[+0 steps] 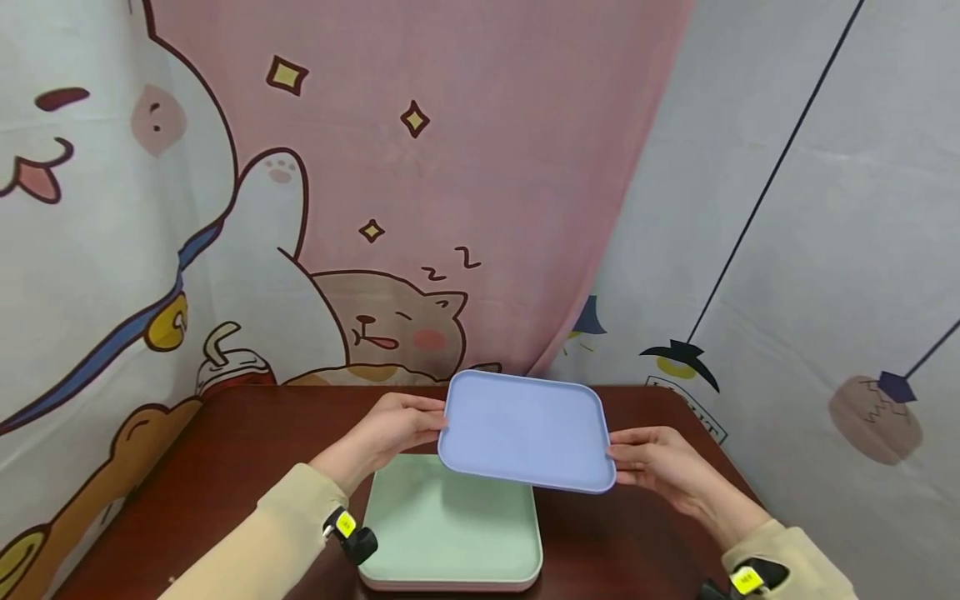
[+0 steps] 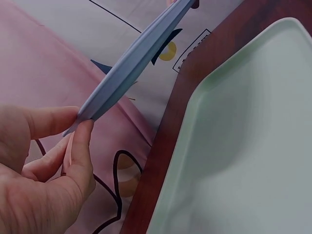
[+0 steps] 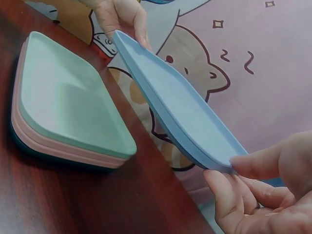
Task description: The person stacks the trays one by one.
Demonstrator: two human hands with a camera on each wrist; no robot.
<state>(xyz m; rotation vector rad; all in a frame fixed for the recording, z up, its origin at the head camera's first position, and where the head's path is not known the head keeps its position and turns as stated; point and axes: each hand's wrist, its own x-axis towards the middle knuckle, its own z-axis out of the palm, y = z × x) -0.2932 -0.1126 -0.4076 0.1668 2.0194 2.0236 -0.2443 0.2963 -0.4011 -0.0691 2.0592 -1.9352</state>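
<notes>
A blue rectangular tray [image 1: 525, 429] is held up in the air between both hands, tilted, its inner face toward the head camera. My left hand [image 1: 397, 429] pinches its left short edge, thumb on one side and fingers on the other. At the opposite short edge my right hand [image 1: 660, 462] grips the rim the same way, clear in the right wrist view. Below and slightly left lies a stack of trays with a pale green tray [image 1: 450, 525] on top. Pink trays [image 3: 58, 151] and a dark one show under it in the right wrist view.
The dark red-brown table [image 1: 270, 450] carries the stack near its front edge. Behind and beside it hangs a printed cloth [image 1: 480, 150] with cartoon animals and lamps. Each wrist wears a black camera band [image 1: 348, 533].
</notes>
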